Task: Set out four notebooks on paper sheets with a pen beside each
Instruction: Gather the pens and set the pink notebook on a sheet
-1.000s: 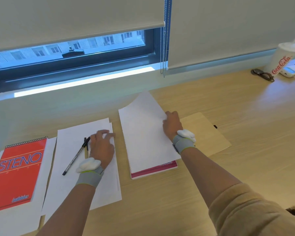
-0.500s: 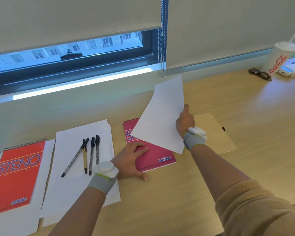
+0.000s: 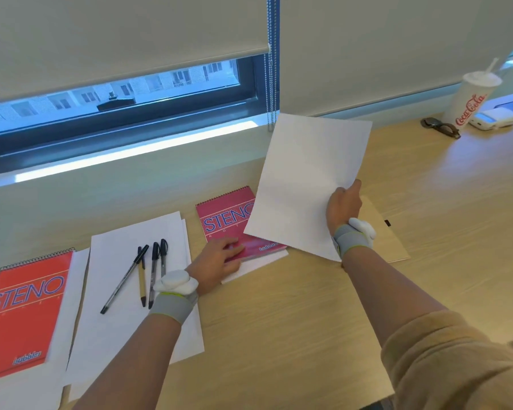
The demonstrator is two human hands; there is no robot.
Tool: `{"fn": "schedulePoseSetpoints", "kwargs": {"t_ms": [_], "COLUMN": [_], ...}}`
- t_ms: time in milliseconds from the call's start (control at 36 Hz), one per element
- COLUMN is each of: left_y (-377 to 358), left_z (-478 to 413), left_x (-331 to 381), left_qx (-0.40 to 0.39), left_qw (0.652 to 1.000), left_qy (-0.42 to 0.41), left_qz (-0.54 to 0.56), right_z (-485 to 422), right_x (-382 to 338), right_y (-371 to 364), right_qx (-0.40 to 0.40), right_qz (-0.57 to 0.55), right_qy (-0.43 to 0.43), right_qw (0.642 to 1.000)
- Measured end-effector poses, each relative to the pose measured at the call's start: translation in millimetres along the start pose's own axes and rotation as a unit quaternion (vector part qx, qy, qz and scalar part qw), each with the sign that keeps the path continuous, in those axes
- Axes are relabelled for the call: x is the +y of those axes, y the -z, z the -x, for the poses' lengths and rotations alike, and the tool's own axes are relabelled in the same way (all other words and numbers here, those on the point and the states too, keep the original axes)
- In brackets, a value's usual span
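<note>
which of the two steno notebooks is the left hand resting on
The pink-magenta notebook in the middle of the desk, under the left hand and partly hidden by the lifted sheet. The orange-red notebook at far left lies untouched.

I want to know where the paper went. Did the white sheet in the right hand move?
Yes. The white sheet rose off the pink notebook, toward the window blind.

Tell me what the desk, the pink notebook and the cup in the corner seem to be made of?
Desk: looks like pale wood or wood-look laminate; straight grain lines, soft sheen.
Pink notebook: card cover, seemingly glossy, with a metal-looking wire spiral along the top.
Cup: probably white paper, matte with a red printed logo; its lid and straw look like plastic.
</note>
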State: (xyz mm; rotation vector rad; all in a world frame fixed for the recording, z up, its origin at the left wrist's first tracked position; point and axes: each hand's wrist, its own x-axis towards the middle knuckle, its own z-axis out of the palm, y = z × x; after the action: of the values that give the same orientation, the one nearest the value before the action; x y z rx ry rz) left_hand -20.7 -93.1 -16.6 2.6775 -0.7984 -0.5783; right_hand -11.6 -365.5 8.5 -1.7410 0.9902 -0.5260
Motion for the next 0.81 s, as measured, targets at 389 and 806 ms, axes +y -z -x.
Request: {"fn": "schedulePoseSetpoints", "kwargs": {"t_ms": [389, 806], "left_y": [50.9, 108.1], "left_z": [-12.1, -10.0], "left_x": [7.1, 6.6], "left_qx": [0.249, 0.34], "left_qw": [0.953, 0.936], "left_qy": [0.131, 0.054], "left_qz": [0.115, 0.08], "right_z": [0.8, 21.6], "right_x": [-1.8, 5.1], "right_y": [19.2, -5.9], "right_qx": [0.051, -0.249], "right_qz": [-0.046, 0.276], "right_qy": [0.007, -0.007], "right_qw": [0.998, 0.928]}}
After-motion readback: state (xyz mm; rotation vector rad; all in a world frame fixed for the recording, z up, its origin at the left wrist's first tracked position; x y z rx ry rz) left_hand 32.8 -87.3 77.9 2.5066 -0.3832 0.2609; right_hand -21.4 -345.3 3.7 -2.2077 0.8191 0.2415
